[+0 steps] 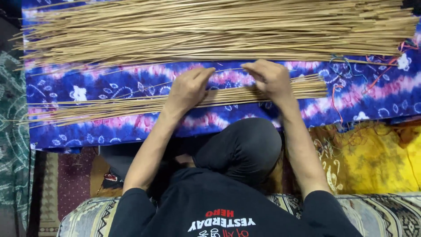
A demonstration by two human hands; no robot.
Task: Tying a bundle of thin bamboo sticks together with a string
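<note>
Item: patterned green cloth (11, 127), far left edge, lying flat on the floor.

Item: tie-dyed blue and pink cloth (131, 83), spread wide across the working area and bearing all the sticks.

Item: large pile of thin tan sticks (210, 30), laid along the far side of the cloth, long axis running left to right.

Item: smaller bundle of sticks (109, 107), nearer the person, same left-to-right axis, its left ends fanned loose; it passes directly under both hands.

Item: single stick (153, 84), lifted slightly above the bundle, slanting from the lower left up toward the fingertips.

Item: left hand (188, 87), palm down, forearm reaching straight forward, fingers curled closed and pinching the single stick at its near end.

Item: right hand (269, 79), palm down, wrist bent inward, fingers bunched; they seem closed on the same stick, though the contact itself is hidden by the knuckles. Both hands sit equally close to the bundle, just apart from each other.

Item: loose coloured threads (364, 74), tangled on the cloth right of the bundle.

Item: yellow cloth (377, 162), lower right, beside the person's knee.
</note>
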